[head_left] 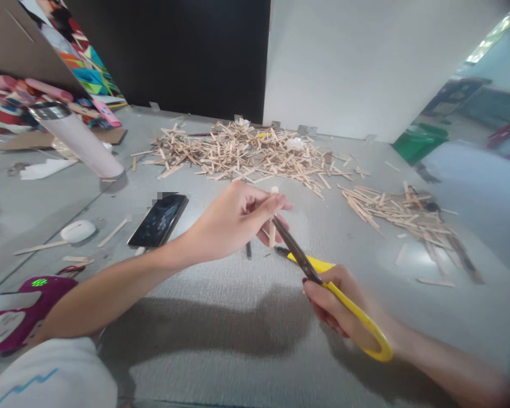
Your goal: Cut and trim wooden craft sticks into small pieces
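My left hand (233, 221) pinches a short wooden stick (272, 226) and holds it upright above the grey table (221, 340). My right hand (338, 303) grips yellow-handled scissors (323, 277). Their dark blades are apart and point up-left, with the stick between them. A second yellow tool (310, 262) lies on the table just behind the scissors.
A big heap of cut wooden sticks (242, 153) lies at the back, a smaller heap (403, 212) to the right. A phone (159, 221), a white tumbler (79, 139), a white lid (77, 231) and a purple device (21, 309) sit on the left. A green bin (420, 141) stands far right.
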A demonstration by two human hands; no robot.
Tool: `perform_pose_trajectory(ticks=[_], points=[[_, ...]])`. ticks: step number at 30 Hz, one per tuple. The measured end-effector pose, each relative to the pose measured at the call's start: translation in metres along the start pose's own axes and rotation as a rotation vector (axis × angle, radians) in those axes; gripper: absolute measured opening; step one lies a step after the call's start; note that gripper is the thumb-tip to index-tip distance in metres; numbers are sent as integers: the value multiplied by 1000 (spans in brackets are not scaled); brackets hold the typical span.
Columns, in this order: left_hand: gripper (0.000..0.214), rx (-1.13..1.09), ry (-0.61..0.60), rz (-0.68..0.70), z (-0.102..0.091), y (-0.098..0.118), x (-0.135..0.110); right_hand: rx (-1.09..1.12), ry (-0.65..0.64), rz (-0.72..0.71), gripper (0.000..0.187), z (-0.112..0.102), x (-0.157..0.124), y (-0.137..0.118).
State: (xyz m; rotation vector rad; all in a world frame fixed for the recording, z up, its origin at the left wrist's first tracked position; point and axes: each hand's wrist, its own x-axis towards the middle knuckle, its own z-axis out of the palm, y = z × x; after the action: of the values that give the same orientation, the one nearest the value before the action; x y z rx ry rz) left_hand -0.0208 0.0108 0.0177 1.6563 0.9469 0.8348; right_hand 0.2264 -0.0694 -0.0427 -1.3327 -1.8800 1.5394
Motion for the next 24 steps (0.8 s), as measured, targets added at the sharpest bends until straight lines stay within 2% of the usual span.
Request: perform_pose_trajectory(ticks=[8,12,17,21,24], points=[[45,14,-4,-2,-2,0,1,-60,95,-26,72,3,4,2],[44,147,25,109,-2,-6,1,-39,85,7,72,5,3,1],[47,303,45,211,-1,-11,1,108,15,88,72,6,2,4],[50,335,55,225,-3,-12,3,254,-49,144,72,5,3,8],[50,349,15,217,-9,-11,7,345,-107,205,72,5,4,12]])
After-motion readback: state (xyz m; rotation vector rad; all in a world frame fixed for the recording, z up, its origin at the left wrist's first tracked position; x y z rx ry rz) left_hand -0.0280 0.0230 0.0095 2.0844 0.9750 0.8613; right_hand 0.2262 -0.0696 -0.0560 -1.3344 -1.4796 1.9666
